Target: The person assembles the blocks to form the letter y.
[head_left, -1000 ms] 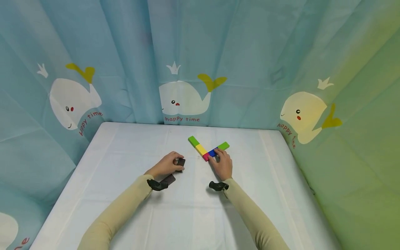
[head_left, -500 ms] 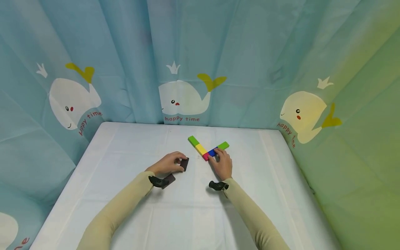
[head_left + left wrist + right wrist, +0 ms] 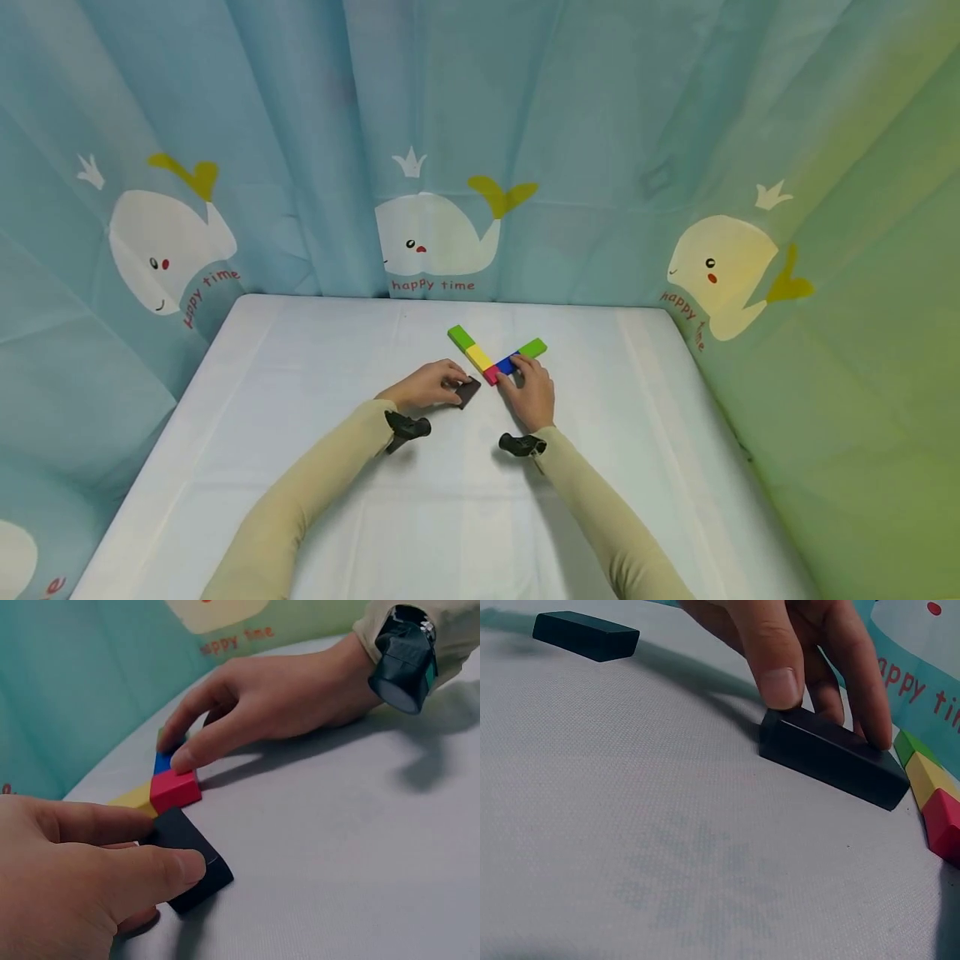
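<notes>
My left hand (image 3: 426, 386) pinches a black rectangular block (image 3: 468, 392) between thumb and fingers, low over the white table, close to the red block (image 3: 491, 376). In the left wrist view this black block (image 3: 196, 859) is tilted and stands just short of the red one. My right hand (image 3: 534, 397) holds the blue block (image 3: 507, 365), its thumb by the joint with the red block and its index finger across on the other side. A yellow block (image 3: 478, 357) and a green block (image 3: 460, 336) run from the red one; another green block (image 3: 533, 347) continues beyond the blue, forming a V.
A second black block (image 3: 585, 634) lies on the table, mostly hidden behind the left wrist camera (image 3: 407, 426) in the head view. Behind the white table (image 3: 600, 333) hangs a blue curtain (image 3: 585, 183) printed with whales.
My left hand has carried its black block rightward, turning it, toward the red block. The right hand has stayed by the blue block. The head view has shifted slightly.
</notes>
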{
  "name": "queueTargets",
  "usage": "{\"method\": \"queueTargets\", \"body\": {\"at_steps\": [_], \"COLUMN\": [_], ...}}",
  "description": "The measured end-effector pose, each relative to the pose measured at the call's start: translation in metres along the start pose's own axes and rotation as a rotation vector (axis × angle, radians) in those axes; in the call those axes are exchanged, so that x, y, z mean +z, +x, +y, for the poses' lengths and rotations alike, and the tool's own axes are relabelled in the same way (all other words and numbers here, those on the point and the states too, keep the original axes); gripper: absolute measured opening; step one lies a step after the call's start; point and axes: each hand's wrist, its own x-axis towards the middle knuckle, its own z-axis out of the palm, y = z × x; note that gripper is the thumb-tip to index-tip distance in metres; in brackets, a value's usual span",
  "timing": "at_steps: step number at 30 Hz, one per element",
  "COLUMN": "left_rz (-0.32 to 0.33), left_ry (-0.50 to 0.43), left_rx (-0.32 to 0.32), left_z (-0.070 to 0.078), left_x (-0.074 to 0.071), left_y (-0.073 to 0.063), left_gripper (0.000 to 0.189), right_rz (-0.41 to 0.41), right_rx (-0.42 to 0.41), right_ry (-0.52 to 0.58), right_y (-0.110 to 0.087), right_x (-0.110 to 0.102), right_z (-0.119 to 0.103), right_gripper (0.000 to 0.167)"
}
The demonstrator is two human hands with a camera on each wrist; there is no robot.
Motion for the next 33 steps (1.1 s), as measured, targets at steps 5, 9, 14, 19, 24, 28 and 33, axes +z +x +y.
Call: {"method": "queueTargets", "body": {"at_steps": [5,9,14,19,24,28,33], "left_rz": [-0.016,-0.04,-0.072,-0.064,-0.059,-0.062,-0.076], "left_ry": [0.006,-0.026,-0.03,-0.018,-0.002,-0.015,-0.018], "left_rx": [-0.016,-0.031,-0.017,-0.008,-0.006,-0.003,-0.004], "left_z": [0.002,0.004,0.006,0.007,0.009,0.013,0.018], "left_x": [0.0,0.001,0.001,0.003,0.005,0.003,0.001], "left_y": [0.005,0.009,0.016,0.02,0.021,0.02,0.018], "left_gripper": [0.04,0.043,0.047,0.047,0.045,0.043,0.043], "right_rz": [-0.004,-0.009,-0.01,-0.018,-0.005,0.01,0.011], "right_rx": [0.001,0.009,0.011,0.017,0.002,-0.014,-0.02], "right_ry": [0.001,-0.004,-0.014,-0.018,-0.019,-0.015,-0.017], "right_y": [0.0,0.0,0.0,0.0,-0.001,-0.001,-0.001], "right_x": [-0.002,-0.003,-0.003,-0.002,0.0,0.0,0.0], "right_z": [-0.001,-0.003,-0.004,-0.003,0.0,0.001,0.0], "right_gripper": [0.052,0.051,0.051,0.051,0.051,0.051,0.051]}}
